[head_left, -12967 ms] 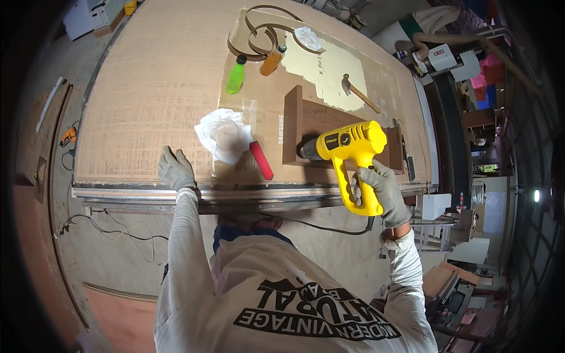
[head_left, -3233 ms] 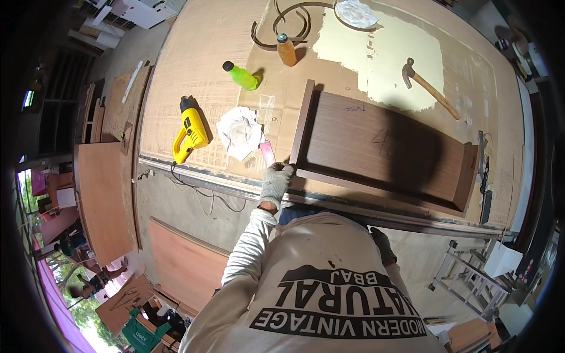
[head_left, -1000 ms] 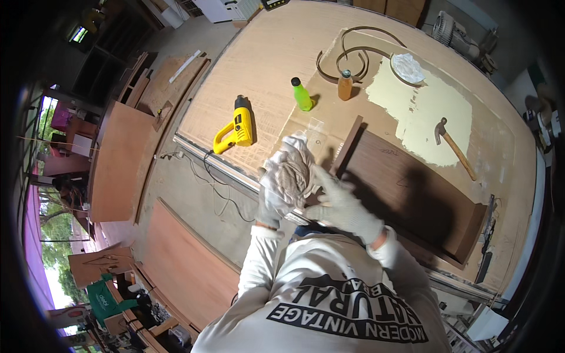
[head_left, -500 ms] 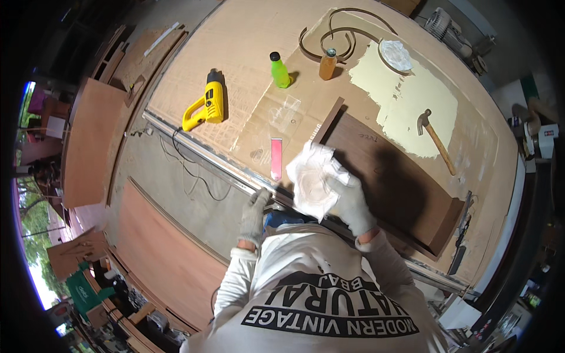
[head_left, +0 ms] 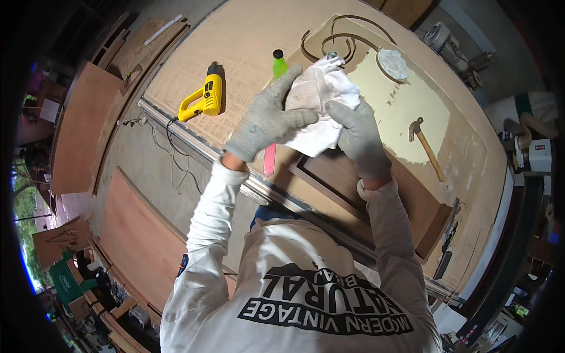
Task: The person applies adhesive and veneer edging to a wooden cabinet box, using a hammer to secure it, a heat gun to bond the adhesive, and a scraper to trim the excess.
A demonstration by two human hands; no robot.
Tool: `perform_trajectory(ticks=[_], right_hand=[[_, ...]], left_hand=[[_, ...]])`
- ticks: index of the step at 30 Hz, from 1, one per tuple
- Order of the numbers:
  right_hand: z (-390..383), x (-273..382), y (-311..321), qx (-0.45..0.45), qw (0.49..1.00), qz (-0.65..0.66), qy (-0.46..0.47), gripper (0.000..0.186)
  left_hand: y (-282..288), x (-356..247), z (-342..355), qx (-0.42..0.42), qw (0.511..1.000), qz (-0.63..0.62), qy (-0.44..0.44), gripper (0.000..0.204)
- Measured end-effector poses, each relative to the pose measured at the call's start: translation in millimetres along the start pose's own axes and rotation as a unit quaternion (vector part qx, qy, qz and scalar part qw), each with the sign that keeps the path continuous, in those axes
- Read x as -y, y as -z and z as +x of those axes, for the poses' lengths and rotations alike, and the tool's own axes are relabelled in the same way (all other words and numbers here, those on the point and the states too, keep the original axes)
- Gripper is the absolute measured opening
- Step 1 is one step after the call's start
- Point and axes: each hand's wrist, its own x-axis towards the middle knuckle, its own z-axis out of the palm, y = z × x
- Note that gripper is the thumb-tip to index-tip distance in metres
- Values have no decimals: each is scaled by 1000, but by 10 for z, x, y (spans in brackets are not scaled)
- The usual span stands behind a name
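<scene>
Over the workbench I hold a crumpled white cloth (head_left: pixel 322 97) up between both gloved hands. My left hand (head_left: pixel 265 117) is at its left side, thumb across the front of the cloth and fingers along its edge. My right hand (head_left: pixel 362 141) grips the right side, thumb on top. Below them lies a dark brown wooden piece (head_left: pixel 406 209) with raised edges, partly covered by my right hand and forearm. Behind the cloth, a green bottle (head_left: pixel 278 63) shows only in part, and just the cap of another bottle (head_left: pixel 332 55) shows. A pink strip (head_left: pixel 269 160) lies below my left hand.
On the bench (head_left: pixel 176 76) a yellow heat gun (head_left: pixel 206 94) lies at left, its cord hanging over the edge. A hammer (head_left: pixel 428 150) rests at right near a pale smeared patch (head_left: pixel 382 100). Curved strips (head_left: pixel 359 35) and another white cloth (head_left: pixel 392 63) lie at the far side.
My left hand has risen from the bench's near edge to the cloth. My right hand has lifted the cloth up and away from me, off the brown piece's near corner.
</scene>
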Motion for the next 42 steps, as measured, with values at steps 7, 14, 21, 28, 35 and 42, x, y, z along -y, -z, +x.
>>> perform_trajectory(ticks=[7,14,21,28,35,42], right_hand=[[-69,-347,570,-83,951,-297,25,62],[-265,-583,470,40,870,-489,38,81],[-744,-937,661,139,885,-407,-180,59],[-947,-1357,826,23,902,-407,-145,52],[-216,-1705,970,-53,862,-496,-95,52],[-300,-1032,2503,-181,715,-662,135,57]], left_hand=[[394,521,-244,43,988,35,147,66],[172,1063,-584,114,979,-78,153,49],[-386,1333,-1172,257,908,-265,197,78],[-823,1508,-1667,90,884,-324,325,68],[-1193,1836,-1115,-169,893,-256,330,63],[-1286,1675,-1074,-160,890,-193,381,46]])
